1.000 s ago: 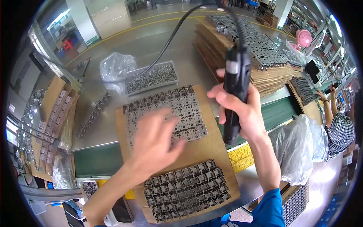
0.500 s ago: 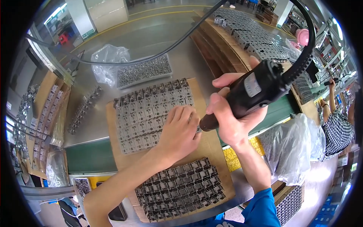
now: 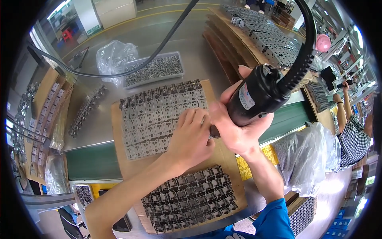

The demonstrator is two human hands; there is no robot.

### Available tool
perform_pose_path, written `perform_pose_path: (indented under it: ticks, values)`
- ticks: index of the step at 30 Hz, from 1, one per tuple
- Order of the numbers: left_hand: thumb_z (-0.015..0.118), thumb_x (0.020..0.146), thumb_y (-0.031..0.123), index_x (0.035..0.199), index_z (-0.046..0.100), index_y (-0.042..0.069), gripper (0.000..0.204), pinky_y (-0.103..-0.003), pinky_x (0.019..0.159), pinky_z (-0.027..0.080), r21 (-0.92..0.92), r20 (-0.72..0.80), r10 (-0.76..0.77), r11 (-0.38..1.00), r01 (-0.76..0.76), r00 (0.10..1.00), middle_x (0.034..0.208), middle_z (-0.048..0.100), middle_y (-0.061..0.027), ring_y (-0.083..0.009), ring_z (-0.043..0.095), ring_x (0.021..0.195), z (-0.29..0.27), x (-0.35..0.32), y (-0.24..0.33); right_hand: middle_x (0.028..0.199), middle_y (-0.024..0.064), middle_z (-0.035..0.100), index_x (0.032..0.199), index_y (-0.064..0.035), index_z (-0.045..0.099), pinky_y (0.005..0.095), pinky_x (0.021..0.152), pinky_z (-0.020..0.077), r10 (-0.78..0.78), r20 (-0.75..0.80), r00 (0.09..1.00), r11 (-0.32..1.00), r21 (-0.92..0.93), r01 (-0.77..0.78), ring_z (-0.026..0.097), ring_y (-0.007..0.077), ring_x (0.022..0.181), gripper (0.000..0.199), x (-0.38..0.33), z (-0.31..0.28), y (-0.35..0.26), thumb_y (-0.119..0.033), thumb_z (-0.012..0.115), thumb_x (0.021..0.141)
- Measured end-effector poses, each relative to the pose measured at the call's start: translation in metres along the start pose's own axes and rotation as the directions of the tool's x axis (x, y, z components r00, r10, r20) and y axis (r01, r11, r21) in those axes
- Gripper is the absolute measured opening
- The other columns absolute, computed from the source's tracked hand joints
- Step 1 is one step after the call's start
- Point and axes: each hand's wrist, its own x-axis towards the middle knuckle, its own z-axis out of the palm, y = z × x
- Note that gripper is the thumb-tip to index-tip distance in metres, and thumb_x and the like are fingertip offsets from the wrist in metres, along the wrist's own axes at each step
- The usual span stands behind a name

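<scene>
Our right hand (image 3: 242,131) is wrapped tight around the black electric screwdriver (image 3: 258,93), fingers clenched on its barrel, with the tool tilted so its tip comes down toward the right edge of the grey metal parts (image 3: 159,115). The tip itself is hidden behind our hands, so we cannot tell which part it meets. Its coiled cable (image 3: 304,51) rises up and away to the far right, which keeps the lead off the work.

Our left hand (image 3: 191,139) lies flat on the same parts just left of the tool, fingers loose and spread, gripping nothing; we judge it is pressing the pieces down so they do not shift under the driver.

The parts sit in tidy rows on a cardboard sheet (image 3: 117,119) in the middle of the bench (image 3: 95,131), within easy reach. A second batch of darker parts (image 3: 187,199) lies on the near end of the cardboard. A clear tray of screws (image 3: 153,69) stands just beyond the sheet, beside a crumpled plastic bag (image 3: 113,57). Stacked cardboard with more parts (image 3: 258,36) sits far right.
</scene>
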Motion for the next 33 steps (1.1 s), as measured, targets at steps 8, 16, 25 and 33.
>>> perform_pose_path:
  ticks: [8, 16, 25, 33]
  values:
    - [0.066, 0.074, 0.013, 0.115, 0.055, -0.004, 0.046, -0.047, 0.107, 0.037, -0.004, -0.037, 0.038, 0.999, -0.039, 0.999, 0.118, 0.051, -0.0161, -0.0342, 0.046, 0.120, 0.0021, -0.0024, -0.0033, 0.075, 0.0025, 0.059, 0.131, 0.0114, 0.044, 0.0221, 0.063, 0.0448, 0.022, 0.001, 1.000, 1.000, 0.004, -0.022, 0.054, 0.0072, 0.065, 0.066, -0.0006, 0.0021, -0.0053, 0.009, 0.071, 0.070]
    - [0.064, 0.076, 0.015, 0.119, 0.053, -0.005, 0.049, -0.047, 0.108, 0.036, -0.005, 0.001, 0.016, 1.000, -0.016, 1.000, 0.118, 0.051, -0.0176, -0.0354, 0.046, 0.121, -0.0004, -0.0010, -0.0007, 0.076, 0.0028, 0.060, 0.130, 0.0116, 0.043, 0.0222, 0.062, 0.0449, -0.010, 0.023, 1.000, 0.999, -0.051, 0.011, 0.055, 0.0076, 0.065, 0.067, 0.0001, -0.0010, -0.0031, 0.007, 0.074, 0.070]
    - [0.066, 0.076, 0.015, 0.118, 0.054, -0.006, 0.048, -0.048, 0.108, 0.036, -0.003, -0.024, 0.039, 0.999, -0.039, 0.999, 0.118, 0.050, -0.0179, -0.0357, 0.046, 0.120, 0.0028, -0.0017, -0.0039, 0.075, 0.0028, 0.059, 0.131, 0.0112, 0.043, 0.0224, 0.061, 0.0438, 0.008, 0.026, 1.000, 1.000, 0.005, -0.008, 0.053, 0.0075, 0.063, 0.068, 0.0011, 0.0006, -0.0053, 0.007, 0.074, 0.070]
    - [0.067, 0.077, 0.015, 0.116, 0.056, -0.005, 0.044, -0.048, 0.107, 0.036, 0.007, -0.002, 0.039, 0.999, -0.039, 0.999, 0.118, 0.051, -0.0162, -0.0348, 0.046, 0.121, 0.0053, -0.0016, -0.0055, 0.072, 0.0030, 0.058, 0.131, 0.0103, 0.042, 0.0217, 0.061, 0.0422, -0.007, 0.011, 1.000, 0.999, 0.031, 0.006, 0.052, 0.0077, 0.063, 0.068, 0.0006, -0.0013, -0.0015, 0.007, 0.073, 0.071]
